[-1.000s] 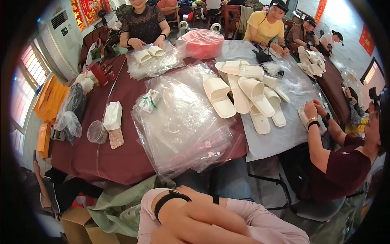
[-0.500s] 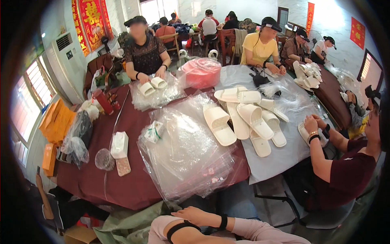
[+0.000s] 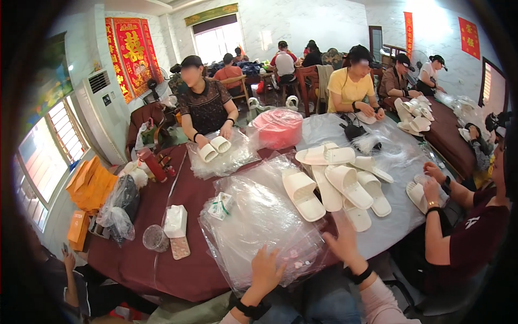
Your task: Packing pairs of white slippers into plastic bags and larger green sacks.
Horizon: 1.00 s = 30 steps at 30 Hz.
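Both hands open at the bench's (image 3: 162, 270) near edge: left hand (image 3: 267, 270) flat on the clear plastic bags (image 3: 259, 227), right hand (image 3: 342, 240) touching a white slipper (image 3: 357, 217).

Glossy, crinkled clear plastic bags (image 3: 259, 227) are lying at lower centre. Matt, smooth cream foam slippers (image 3: 334, 189) are resting right of centre on a matt maroon cloth tablecloth (image 3: 156, 264).
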Each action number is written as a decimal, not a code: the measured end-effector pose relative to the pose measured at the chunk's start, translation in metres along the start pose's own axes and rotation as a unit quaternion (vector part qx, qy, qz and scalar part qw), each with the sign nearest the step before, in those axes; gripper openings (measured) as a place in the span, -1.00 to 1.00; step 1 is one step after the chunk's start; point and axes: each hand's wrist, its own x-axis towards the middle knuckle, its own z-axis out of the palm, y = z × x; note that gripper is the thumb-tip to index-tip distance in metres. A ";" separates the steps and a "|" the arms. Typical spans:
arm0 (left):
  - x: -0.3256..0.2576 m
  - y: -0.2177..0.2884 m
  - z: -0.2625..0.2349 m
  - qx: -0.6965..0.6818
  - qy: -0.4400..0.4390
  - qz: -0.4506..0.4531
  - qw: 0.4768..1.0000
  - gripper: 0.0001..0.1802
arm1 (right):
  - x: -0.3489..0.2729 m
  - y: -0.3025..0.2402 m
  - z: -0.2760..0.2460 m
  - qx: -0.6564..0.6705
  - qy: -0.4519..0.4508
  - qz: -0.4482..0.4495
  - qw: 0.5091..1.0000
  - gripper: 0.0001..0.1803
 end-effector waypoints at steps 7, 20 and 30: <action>-0.014 -0.025 0.042 0.169 0.053 0.035 0.984 -0.42 | 0.056 0.091 -0.002 -0.298 -0.030 0.166 0.940 0.08; -0.015 -0.026 0.043 0.168 0.064 0.020 0.983 -0.44 | 0.073 0.098 0.001 -0.222 -0.041 0.291 0.930 -0.19; -0.017 -0.023 0.049 0.158 0.017 0.009 0.987 -0.44 | 0.049 0.088 -0.005 0.195 0.134 0.208 0.949 -0.42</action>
